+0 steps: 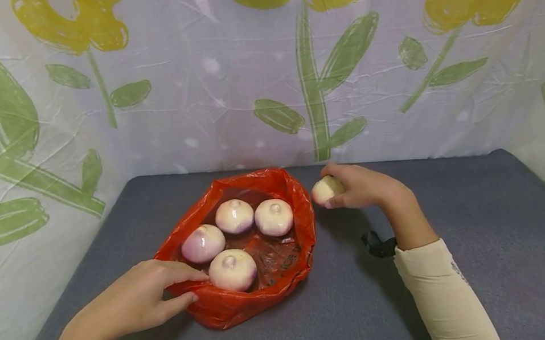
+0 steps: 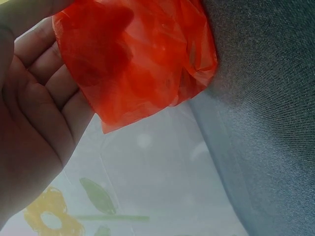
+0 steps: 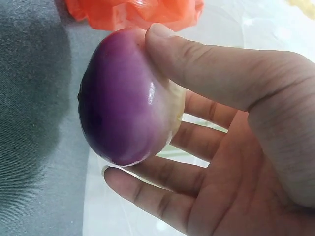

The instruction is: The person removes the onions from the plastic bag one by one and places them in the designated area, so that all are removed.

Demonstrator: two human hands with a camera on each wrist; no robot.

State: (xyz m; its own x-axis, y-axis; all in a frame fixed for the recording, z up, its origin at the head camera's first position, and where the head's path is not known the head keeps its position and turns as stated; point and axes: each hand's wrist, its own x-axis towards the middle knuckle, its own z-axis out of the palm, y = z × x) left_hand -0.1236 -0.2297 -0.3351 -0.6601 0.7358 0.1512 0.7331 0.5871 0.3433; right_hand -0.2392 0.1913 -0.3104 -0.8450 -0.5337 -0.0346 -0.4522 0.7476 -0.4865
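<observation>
My right hand [image 1: 365,185] holds a purple-and-white onion [image 1: 328,189] above the table, just right of the bag's rim. The right wrist view shows this onion's glossy purple side [image 3: 118,103], with the thumb on one side and fingers on the other. At the near left rim of a red plastic bag [image 1: 226,309], my left hand [image 1: 131,297] pinches the edge between thumb and fingers. Inside the wide-mouthed bag sit several pale onions with purple sides; the nearest onion [image 1: 232,272] lies beside my left fingertips. In the left wrist view, the red plastic [image 2: 142,73] hides some fingertips.
A grey-blue cloth-covered table [image 1: 497,267] lies under everything. Behind it and at both sides hangs a pale curtain [image 1: 201,99] with yellow flowers and green leaves. Black straps [image 1: 379,245] show near the wrists.
</observation>
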